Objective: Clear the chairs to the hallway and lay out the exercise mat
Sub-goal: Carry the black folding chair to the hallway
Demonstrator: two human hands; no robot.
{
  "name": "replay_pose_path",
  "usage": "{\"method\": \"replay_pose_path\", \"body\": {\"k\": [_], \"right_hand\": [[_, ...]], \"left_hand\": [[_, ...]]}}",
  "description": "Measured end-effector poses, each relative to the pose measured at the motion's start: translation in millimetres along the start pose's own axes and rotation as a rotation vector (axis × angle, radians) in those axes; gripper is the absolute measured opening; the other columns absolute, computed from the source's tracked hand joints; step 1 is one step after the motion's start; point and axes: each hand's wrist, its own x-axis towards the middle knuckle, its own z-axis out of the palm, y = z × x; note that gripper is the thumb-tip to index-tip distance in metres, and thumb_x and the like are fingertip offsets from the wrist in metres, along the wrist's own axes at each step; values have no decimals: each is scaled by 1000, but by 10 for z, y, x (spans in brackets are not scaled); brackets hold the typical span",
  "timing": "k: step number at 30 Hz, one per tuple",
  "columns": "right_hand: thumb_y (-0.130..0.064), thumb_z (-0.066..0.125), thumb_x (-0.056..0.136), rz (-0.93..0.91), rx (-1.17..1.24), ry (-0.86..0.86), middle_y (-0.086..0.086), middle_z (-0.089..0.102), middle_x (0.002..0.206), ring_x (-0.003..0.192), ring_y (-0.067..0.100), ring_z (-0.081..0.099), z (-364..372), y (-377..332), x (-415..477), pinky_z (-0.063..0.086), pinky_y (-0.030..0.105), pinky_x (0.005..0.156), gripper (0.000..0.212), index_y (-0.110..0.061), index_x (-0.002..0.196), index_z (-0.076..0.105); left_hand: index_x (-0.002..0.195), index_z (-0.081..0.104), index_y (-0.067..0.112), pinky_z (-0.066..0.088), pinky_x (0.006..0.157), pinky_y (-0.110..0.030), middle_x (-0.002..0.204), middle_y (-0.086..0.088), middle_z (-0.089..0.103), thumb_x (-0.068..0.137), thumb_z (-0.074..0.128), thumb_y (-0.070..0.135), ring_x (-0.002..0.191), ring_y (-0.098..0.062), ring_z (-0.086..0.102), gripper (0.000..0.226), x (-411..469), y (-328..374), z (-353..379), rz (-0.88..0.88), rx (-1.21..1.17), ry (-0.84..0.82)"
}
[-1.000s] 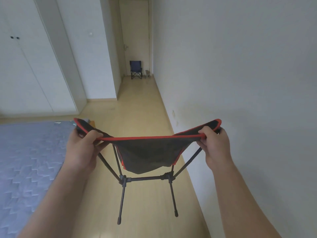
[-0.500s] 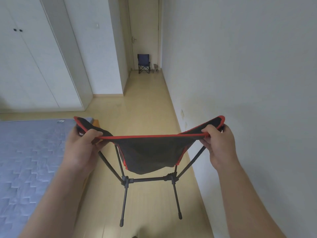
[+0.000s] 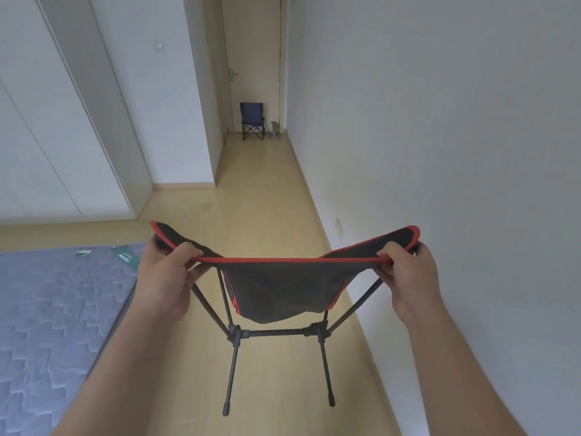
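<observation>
Over pale wood floor (image 3: 261, 199), one quilted grey mattress (image 3: 47, 325) at left, left hand (image 3: 163, 278) gripping a seat corner, one navy folding chair (image 3: 252, 119) far down the hallway by the door (image 3: 254, 51), one black fabric camp chair (image 3: 283, 287), red-trimmed, thin metal legs, right hand (image 3: 408, 278) gripping its other corner.

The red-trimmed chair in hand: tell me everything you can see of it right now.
The folding camp chair has a black fabric seat edged in red, slung from thin black poles that join at two hubs linked by a crossbar, with two capped legs visible below. It is unfolded and upright. The left hand and right hand each grip one upper corner; its feet appear to hang clear of the floor.
</observation>
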Motion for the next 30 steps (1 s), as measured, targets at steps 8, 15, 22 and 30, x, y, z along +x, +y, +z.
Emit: {"method": "replay_pose_path", "body": {"k": [8,15,22,30], "right_hand": [[1,63,85,-5,-20,8,18,66,116,105,34,69,709,79,823,62,43,87,41,-4,124,54],[-2,64,84,37,-17,18,20,67,110,101,36,70,1364,183,1891,62,43,85,25,-7,108,58],[-1,63,80,71,-34,-32,19,67,103,104,37,69,2037,128,3070,62,43,83,29,-4,108,57],[-1,64,80,79,-30,-61,14,67,107,101,30,69,2822,137,4117,62,41,83,37,-5,115,56]], "left_hand": [[95,54,12,64,71,-38,102,-15,58,91,56,-12,97,-36,63,24,1101,-46,235,-18,11,33],[92,51,10,63,79,-45,91,-12,58,91,56,-11,92,-36,64,21,2173,-163,637,-51,47,69],[95,51,10,64,72,-41,91,-12,60,90,56,-13,88,-33,65,24,3264,-183,1141,-48,67,137],[93,51,11,64,68,-38,93,-13,59,89,55,-14,89,-34,67,25,4501,-255,1443,-46,59,116]]}}
